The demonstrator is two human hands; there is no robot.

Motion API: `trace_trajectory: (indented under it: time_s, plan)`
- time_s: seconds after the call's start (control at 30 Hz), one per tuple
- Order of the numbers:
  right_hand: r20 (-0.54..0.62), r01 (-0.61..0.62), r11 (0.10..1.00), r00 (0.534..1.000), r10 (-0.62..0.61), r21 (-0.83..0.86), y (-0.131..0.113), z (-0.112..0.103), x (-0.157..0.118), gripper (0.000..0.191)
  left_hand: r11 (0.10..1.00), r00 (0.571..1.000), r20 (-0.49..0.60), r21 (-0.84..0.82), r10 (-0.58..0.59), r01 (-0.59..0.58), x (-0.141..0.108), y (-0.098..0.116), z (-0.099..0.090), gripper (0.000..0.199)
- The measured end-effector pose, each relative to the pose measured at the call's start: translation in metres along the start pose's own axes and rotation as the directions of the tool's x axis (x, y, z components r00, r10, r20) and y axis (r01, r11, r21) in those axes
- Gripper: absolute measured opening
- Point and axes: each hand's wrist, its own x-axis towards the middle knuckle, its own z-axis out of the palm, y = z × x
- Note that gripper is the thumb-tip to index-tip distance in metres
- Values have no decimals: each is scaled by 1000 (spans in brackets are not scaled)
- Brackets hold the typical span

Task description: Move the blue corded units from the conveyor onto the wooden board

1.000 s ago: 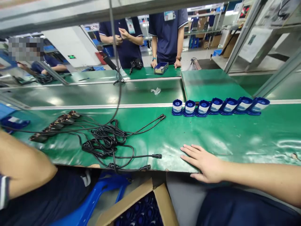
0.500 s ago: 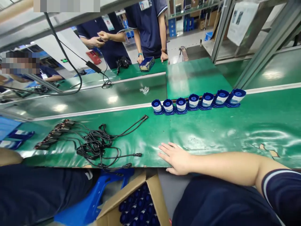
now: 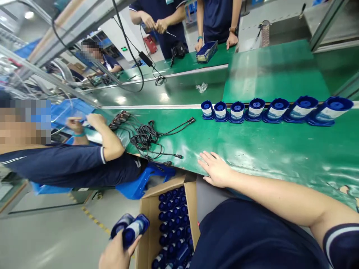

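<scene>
Left hand (image 3: 116, 254): coming into view since the earlier frame, it is now gripping two blue cups (image 3: 137, 228), its fingers wrapping around them low down, just left of the carton.
Carton (image 3: 193, 209): standing below the bench edge with its top flaps apart, it is holding packed cups (image 3: 172, 215) in rows – same blue, white labels showing on some.
Right hand (image 3: 217, 170): lying palm down, fingers spread a little, it is resting at the near edge of the green bench (image 3: 252, 145), as before.
Row of cups (image 3: 255, 110): seven are standing upright along the bench's far edge, their white labels facing the near side.
Black cables (image 3: 143, 138): lying tangled left of the right hand, they are running toward the neighbour, a few plugs pointing right.
Neighbour (image 3: 70, 164): sitting at the left, this person is working with both hands raised – one is blurring.
Across the way: two people are standing by a small blue box (image 3: 206, 55).
</scene>
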Motion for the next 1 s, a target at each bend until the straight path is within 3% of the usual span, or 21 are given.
trace_trajectory:
  time_s: [0.07,0.13,0.23,0.33,0.43,0.57,0.67,0.73,0.87,1.0]
  plan:
    - [0,9,1000,1000,-9,6,0,1,0,79,990,991,-62,74,121,-116,26,-5,-22,57]
    - [4,14,1000,1000,-14,26,-1,0,1,79,960,944,-185,112,273,-255,60,0,-49,59]
    - [-5,-3,991,1000,4,136,-1,-10,1,79,876,795,-382,101,471,-471,119,33,-90,67]
    - [-49,-59,957,996,76,285,19,-34,-8,72,761,666,-468,19,580,-649,180,98,-116,71]
    - [-110,-188,929,966,234,318,60,-60,-39,66,602,570,-474,-100,671,-792,229,186,-123,71]
    - [-271,-387,894,856,439,226,117,-74,-99,56,385,427,-396,-185,813,-904,270,294,-112,72]
    - [-379,-467,853,764,522,234,140,-71,-117,48,282,335,-386,-187,860,-941,289,339,-104,74]
    - [-404,-465,848,746,530,254,147,-68,-112,44,269,312,-396,-161,864,-950,299,351,-101,78]
    - [-406,-390,884,786,466,259,149,-68,-97,37,311,322,-368,-90,872,-946,310,353,-101,92]
    - [-403,-360,892,799,446,273,148,-68,-97,32,360,382,-352,-128,855,-924,310,351,-101,105]
